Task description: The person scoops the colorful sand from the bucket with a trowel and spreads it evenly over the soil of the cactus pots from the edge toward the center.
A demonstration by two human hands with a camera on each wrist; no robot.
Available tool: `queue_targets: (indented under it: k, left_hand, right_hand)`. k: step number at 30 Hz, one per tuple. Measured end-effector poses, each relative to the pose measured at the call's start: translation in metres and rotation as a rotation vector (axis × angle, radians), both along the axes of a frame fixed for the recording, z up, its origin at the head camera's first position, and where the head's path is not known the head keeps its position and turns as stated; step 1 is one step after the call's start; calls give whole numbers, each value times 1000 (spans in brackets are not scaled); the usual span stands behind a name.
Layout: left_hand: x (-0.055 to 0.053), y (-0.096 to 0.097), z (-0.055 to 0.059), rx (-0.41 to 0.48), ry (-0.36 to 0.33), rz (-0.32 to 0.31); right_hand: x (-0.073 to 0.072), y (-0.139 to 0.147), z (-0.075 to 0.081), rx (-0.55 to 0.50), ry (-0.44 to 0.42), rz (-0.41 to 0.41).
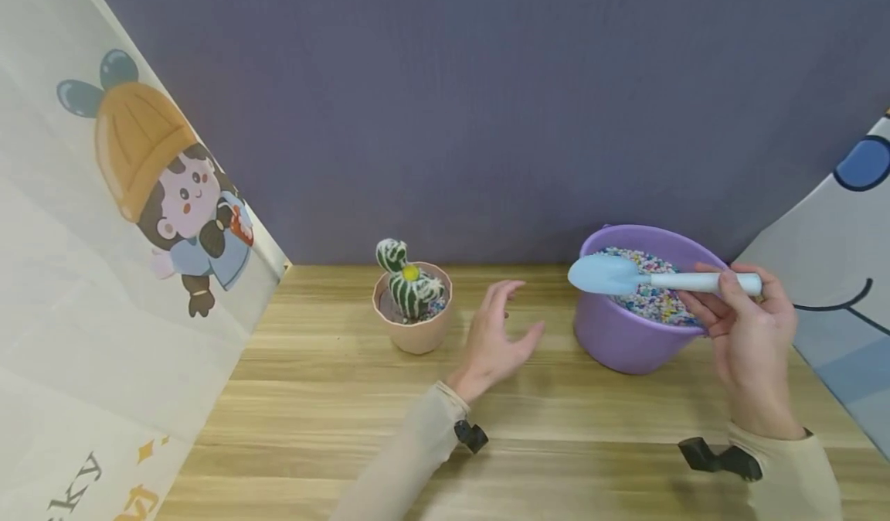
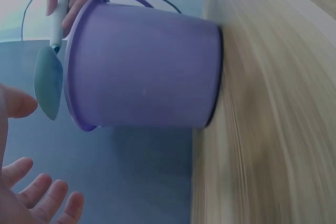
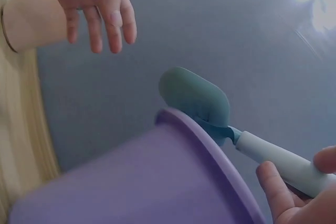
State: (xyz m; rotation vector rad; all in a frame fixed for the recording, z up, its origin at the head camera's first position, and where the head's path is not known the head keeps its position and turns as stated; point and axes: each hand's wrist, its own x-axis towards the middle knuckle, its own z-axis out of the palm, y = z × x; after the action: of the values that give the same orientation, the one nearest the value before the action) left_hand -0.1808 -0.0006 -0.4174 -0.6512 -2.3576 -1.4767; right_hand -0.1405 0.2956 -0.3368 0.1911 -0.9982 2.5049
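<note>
A light blue trowel (image 1: pixel 605 275) with a pale handle lies across the top of the purple bucket (image 1: pixel 626 347) in the head view, its blade pointing left. My right hand (image 1: pixel 754 328) holds the handle between thumb and fingers. Small multicoloured pebbles (image 1: pixel 650 270) fill part of the bucket. My left hand (image 1: pixel 495 339) is held over the table between the pot and the bucket, fingers spread and nothing in them. Left of it stands a pink flowerpot (image 1: pixel 419 337) with a striped green cactus (image 1: pixel 410 293) bearing a yellow flower.
The wooden table (image 1: pixel 313 428) meets a dark grey-blue panel (image 1: pixel 445 119) behind the pot and bucket. A white panel with a cartoon figure (image 1: pixel 188 204) borders the left side, and another printed panel (image 1: pixel 848 289) borders the right.
</note>
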Motion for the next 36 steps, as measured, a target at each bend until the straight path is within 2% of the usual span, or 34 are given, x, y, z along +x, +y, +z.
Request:
queue_targets:
  k: [6,10,18,22,26,30,33,36]
  left_hand:
    - [-1,15,-2,-9,-51,-33]
    - [0,26,-3,-24,-83,-33]
    - [4,56,-1,-9,-116,-52]
    - [7,67,0,-5,-144,-60]
    - [7,70,0,-5,-173,-53]
    - [6,67,-5,-30,-191,-33]
    - [4,65,-8,-44,-183,-28]
    - [2,67,-8,-43,-168,-42]
  right_hand:
    - [-1,18,1,-4,-16,7]
    - [0,26,-1,23,-47,6]
    - [2,44,-1,101,-83,-109]
    - [4,52,-1,182,-103,-154]
    - [3,59,-1,284,-144,-187]
    - [0,66,0,404,-196,-163]
    - [-2,74,2,477,-204,-146]
    - [-5,81,4,532,-219,-164]
